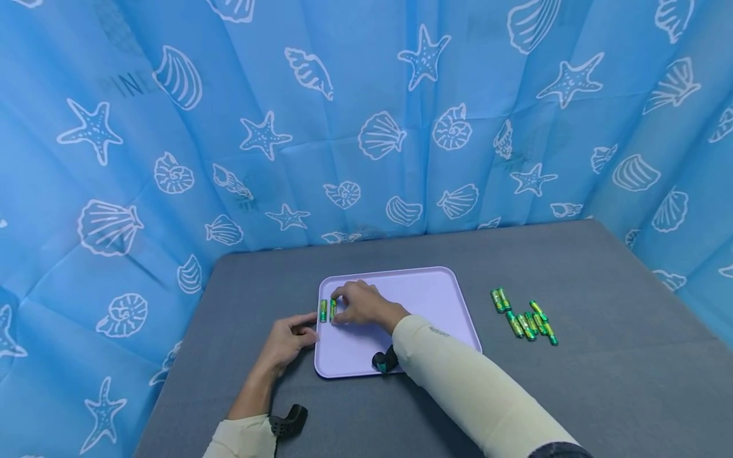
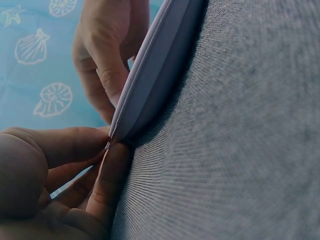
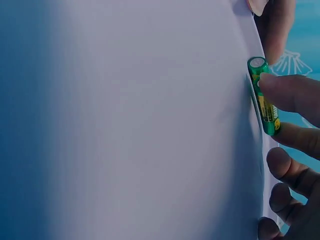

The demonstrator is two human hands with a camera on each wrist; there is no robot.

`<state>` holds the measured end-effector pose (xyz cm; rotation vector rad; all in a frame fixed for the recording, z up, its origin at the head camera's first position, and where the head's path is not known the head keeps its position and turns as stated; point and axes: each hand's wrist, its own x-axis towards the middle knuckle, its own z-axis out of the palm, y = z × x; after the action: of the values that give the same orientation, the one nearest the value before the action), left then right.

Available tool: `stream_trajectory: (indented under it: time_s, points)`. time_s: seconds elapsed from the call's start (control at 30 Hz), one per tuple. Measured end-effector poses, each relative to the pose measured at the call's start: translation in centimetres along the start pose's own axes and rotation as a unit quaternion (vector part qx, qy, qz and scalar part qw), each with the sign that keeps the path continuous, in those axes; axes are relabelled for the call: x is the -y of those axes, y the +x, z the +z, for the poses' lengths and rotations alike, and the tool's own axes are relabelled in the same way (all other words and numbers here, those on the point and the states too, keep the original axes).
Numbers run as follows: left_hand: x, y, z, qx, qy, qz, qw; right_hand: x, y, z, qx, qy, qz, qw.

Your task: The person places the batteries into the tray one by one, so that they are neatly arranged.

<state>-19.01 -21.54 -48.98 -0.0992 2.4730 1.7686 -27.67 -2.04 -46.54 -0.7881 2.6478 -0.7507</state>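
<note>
A lilac tray (image 1: pixel 424 296) lies on the grey cloth, with two green-and-yellow batteries side by side near its left edge. The outer battery (image 1: pixel 323 311) lies beside the left rim. My right hand (image 1: pixel 362 305) reaches across the tray and holds the inner battery (image 3: pixel 265 102) between thumb and index finger, while its other fingers are loosely bent. At the tray's left edge my left hand (image 1: pixel 286 342) pinches the rim; the left wrist view shows the thumb (image 2: pixel 75 146) on one side of it and a finger on the other.
Several more green batteries (image 1: pixel 527 324) lie in a loose group on the cloth right of the tray. A blue curtain (image 1: pixel 343 159) with white shell prints hangs behind the grey-covered table (image 1: pixel 618 331). Black wrist devices show by both forearms.
</note>
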Motion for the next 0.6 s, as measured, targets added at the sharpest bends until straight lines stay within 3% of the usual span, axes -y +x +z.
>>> stream_trajectory:
  time_s: [0.6]
  points:
    - [-0.04, -0.01, -0.05, 0.003, -0.012, 0.001, 0.9999, 0.66, -0.08, -0.12, 0.011, -0.007, 0.005, 0.9999]
